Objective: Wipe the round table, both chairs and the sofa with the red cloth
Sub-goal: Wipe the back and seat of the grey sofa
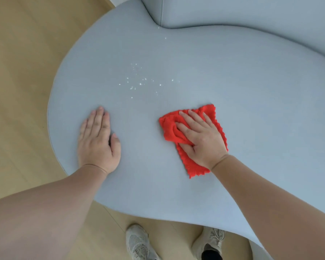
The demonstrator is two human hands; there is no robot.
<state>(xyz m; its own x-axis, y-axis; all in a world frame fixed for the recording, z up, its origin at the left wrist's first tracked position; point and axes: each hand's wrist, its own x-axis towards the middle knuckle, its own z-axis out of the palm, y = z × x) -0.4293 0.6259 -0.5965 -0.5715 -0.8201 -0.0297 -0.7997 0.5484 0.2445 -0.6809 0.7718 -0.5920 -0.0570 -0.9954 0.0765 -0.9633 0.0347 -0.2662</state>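
right hand (201, 137) presses red cloth (193, 166) on sofa (251, 81) | left hand (98, 139) flat

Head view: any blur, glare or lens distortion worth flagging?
Head view: soft, even light, no glare. Left hand slightly soft at its outer edge; right hand and cloth sharp; faint shadow beside each hand. Wide-angle lens bows the sofa edge.

The place looks like a home living room or a lounge. A pale blue-grey upholstered sofa (176, 53), with a broad, rounded seat and a padded backrest (242, 10), stands on a light wood-plank floor (23, 53). White specks (139, 82) lie scattered on the seat. Worn sneakers (137, 243) stand by its edge.
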